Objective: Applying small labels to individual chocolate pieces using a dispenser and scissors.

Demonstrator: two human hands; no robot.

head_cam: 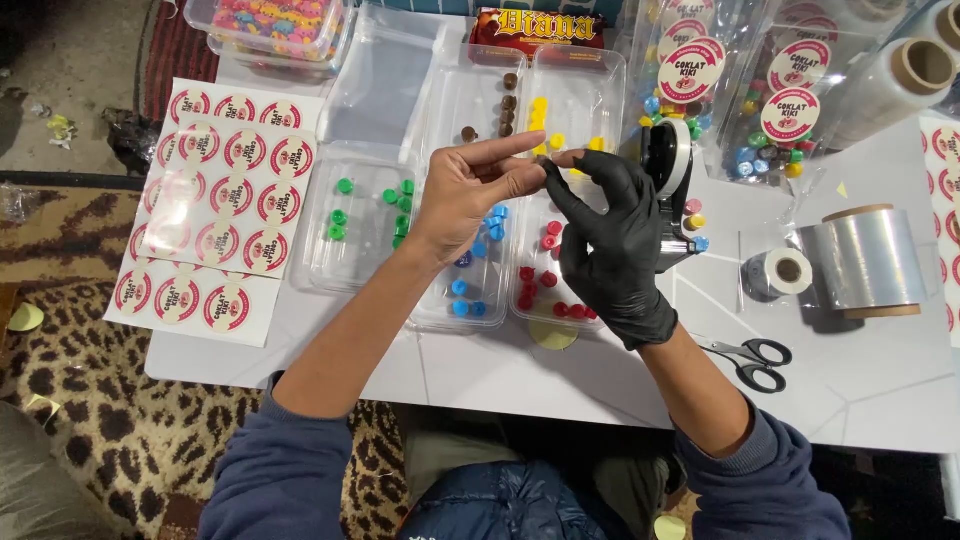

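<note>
Left hand [470,195] bare, right hand [610,235] in black glove, fingertips pinched together on something tiny, too small to tell, above clear trays [470,290] of coloured candies [545,275]. Tape dispenser [668,165] just behind, scissors [750,358] and sticker sheets [225,195] on counter [880,390].

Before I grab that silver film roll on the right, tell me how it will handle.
The silver roll lies on its side on the table, so a nudge would likely set it rolling. It is thickly wound, so it is probably fairly heavy for its size. Its glossy wrap looks slippery; gripping the cardboard ends may be surer.
</note>
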